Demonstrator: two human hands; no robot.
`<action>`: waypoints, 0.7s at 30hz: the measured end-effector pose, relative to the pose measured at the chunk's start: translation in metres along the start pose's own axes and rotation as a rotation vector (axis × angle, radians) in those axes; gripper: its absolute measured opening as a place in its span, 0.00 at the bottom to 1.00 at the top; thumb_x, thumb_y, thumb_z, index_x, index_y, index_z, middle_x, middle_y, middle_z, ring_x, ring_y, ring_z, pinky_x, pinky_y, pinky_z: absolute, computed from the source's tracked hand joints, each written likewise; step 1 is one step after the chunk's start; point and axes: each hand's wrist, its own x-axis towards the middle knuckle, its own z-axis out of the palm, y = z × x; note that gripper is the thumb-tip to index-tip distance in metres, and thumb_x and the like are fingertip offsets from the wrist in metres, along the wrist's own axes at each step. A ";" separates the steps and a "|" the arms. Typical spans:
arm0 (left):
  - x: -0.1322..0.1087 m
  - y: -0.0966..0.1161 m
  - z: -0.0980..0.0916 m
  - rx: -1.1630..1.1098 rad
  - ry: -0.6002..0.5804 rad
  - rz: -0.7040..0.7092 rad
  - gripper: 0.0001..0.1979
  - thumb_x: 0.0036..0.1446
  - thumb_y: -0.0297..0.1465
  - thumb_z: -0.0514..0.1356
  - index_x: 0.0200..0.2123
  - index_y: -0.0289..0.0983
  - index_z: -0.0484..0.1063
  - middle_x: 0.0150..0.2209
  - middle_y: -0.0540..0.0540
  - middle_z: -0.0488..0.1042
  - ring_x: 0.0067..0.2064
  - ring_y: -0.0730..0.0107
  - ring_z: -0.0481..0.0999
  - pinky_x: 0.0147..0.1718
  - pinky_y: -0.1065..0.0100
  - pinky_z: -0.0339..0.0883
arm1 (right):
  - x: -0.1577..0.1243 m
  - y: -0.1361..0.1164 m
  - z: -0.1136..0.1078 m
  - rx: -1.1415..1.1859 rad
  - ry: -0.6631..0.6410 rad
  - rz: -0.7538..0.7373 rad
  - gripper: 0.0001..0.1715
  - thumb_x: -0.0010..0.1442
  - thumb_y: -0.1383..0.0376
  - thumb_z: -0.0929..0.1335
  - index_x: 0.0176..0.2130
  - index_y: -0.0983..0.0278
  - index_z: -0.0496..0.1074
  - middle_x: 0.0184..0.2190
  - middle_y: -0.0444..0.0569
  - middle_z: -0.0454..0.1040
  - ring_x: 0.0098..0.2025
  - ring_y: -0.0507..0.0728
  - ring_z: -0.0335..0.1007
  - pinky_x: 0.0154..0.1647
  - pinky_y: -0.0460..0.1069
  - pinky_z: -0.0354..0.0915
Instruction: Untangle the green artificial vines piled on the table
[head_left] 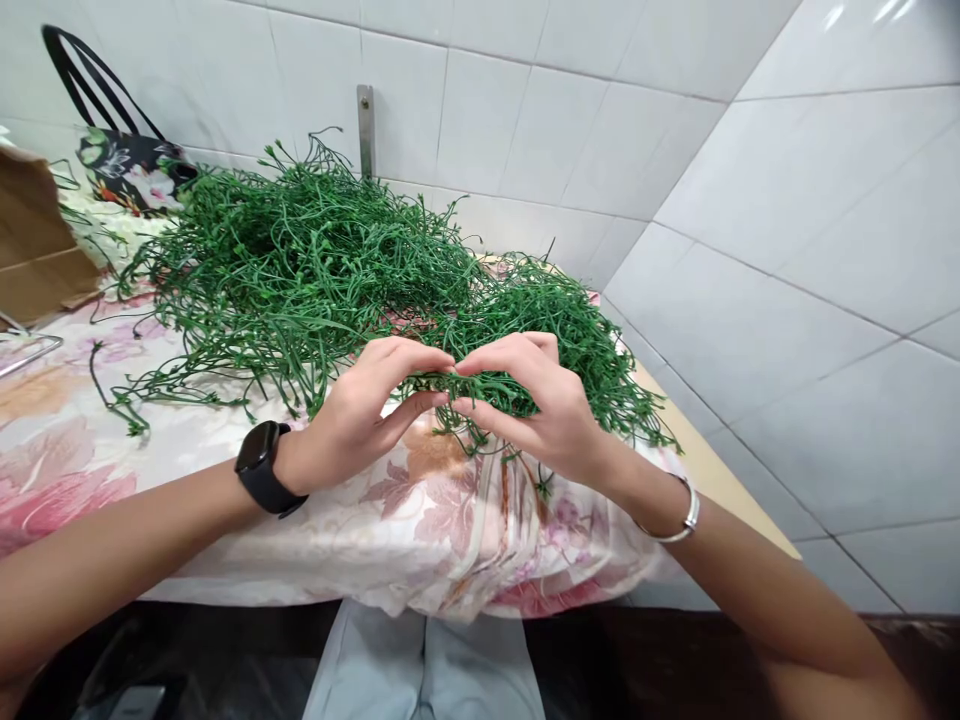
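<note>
Both hands meet fingertip to fingertip over the front of the table, close to the piles of green stems. With thumb and fingers curled, my left hand (375, 395) grips a green artificial flower stem (426, 381). My right hand (536, 395) pinches the same green strands from the other side, its fingertips almost touching those of the left. Just behind the hands lies a smaller pile of green stems (577, 320). A larger tangled heap of green stems (300, 240) spreads to the left and back. Exactly how many strands sit between the fingers is hard to make out.
A floral tablecloth (187, 440) covers the table, bunched at the front edge. At the back left stand a black floral handbag (135, 170) and a brown cardboard box (37, 235), with white petals (112, 230) between them. White tiled walls (810, 250) close off the back and right.
</note>
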 end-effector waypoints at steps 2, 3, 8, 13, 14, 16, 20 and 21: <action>-0.002 -0.001 0.002 -0.032 -0.005 0.003 0.15 0.54 0.27 0.57 0.46 0.35 0.61 0.41 0.44 0.71 0.43 0.72 0.72 0.43 0.68 0.66 | -0.001 0.001 0.001 -0.030 0.006 -0.006 0.11 0.54 0.65 0.66 0.39 0.64 0.65 0.36 0.45 0.73 0.40 0.52 0.67 0.44 0.51 0.54; -0.003 -0.001 0.002 -0.043 -0.009 0.004 0.17 0.54 0.27 0.57 0.47 0.35 0.60 0.42 0.44 0.71 0.43 0.72 0.72 0.43 0.68 0.66 | -0.001 0.002 0.002 -0.048 0.008 -0.012 0.11 0.54 0.66 0.66 0.39 0.63 0.66 0.36 0.45 0.73 0.40 0.52 0.67 0.44 0.51 0.54; -0.002 -0.001 0.004 -0.029 -0.015 0.017 0.19 0.54 0.26 0.56 0.50 0.36 0.59 0.43 0.44 0.71 0.45 0.71 0.72 0.44 0.67 0.66 | -0.003 0.003 0.006 -0.151 0.066 -0.082 0.09 0.53 0.67 0.66 0.38 0.63 0.67 0.32 0.45 0.72 0.36 0.51 0.66 0.42 0.50 0.55; 0.001 0.004 0.002 0.037 -0.053 0.040 0.11 0.54 0.28 0.56 0.42 0.34 0.65 0.38 0.44 0.72 0.42 0.70 0.71 0.43 0.66 0.65 | -0.003 0.004 0.007 -0.125 -0.013 -0.099 0.05 0.53 0.66 0.64 0.33 0.65 0.65 0.31 0.47 0.70 0.36 0.52 0.64 0.41 0.50 0.56; 0.002 0.005 0.002 0.054 -0.065 0.040 0.09 0.53 0.28 0.56 0.40 0.34 0.66 0.37 0.44 0.72 0.41 0.69 0.70 0.41 0.66 0.65 | -0.003 0.004 0.007 -0.126 -0.033 -0.092 0.05 0.53 0.66 0.63 0.33 0.66 0.64 0.31 0.47 0.70 0.36 0.52 0.64 0.41 0.50 0.57; 0.002 0.006 0.001 0.073 -0.092 0.037 0.08 0.53 0.28 0.56 0.37 0.33 0.67 0.35 0.44 0.72 0.39 0.69 0.69 0.39 0.66 0.64 | -0.003 0.003 0.007 -0.129 -0.061 -0.087 0.05 0.54 0.66 0.63 0.33 0.66 0.64 0.29 0.47 0.70 0.34 0.52 0.64 0.42 0.50 0.57; 0.002 0.007 0.001 0.110 -0.164 0.037 0.08 0.55 0.28 0.53 0.38 0.32 0.66 0.34 0.44 0.72 0.38 0.68 0.67 0.38 0.64 0.61 | -0.003 0.002 0.010 -0.136 -0.048 -0.074 0.06 0.55 0.65 0.62 0.32 0.66 0.64 0.25 0.45 0.69 0.30 0.50 0.61 0.39 0.48 0.59; 0.002 0.006 0.001 0.125 -0.179 0.039 0.08 0.56 0.28 0.53 0.38 0.32 0.66 0.34 0.44 0.71 0.38 0.68 0.66 0.38 0.64 0.60 | -0.004 0.002 0.011 -0.135 -0.041 -0.069 0.06 0.55 0.65 0.62 0.33 0.66 0.64 0.25 0.45 0.68 0.29 0.50 0.61 0.38 0.48 0.60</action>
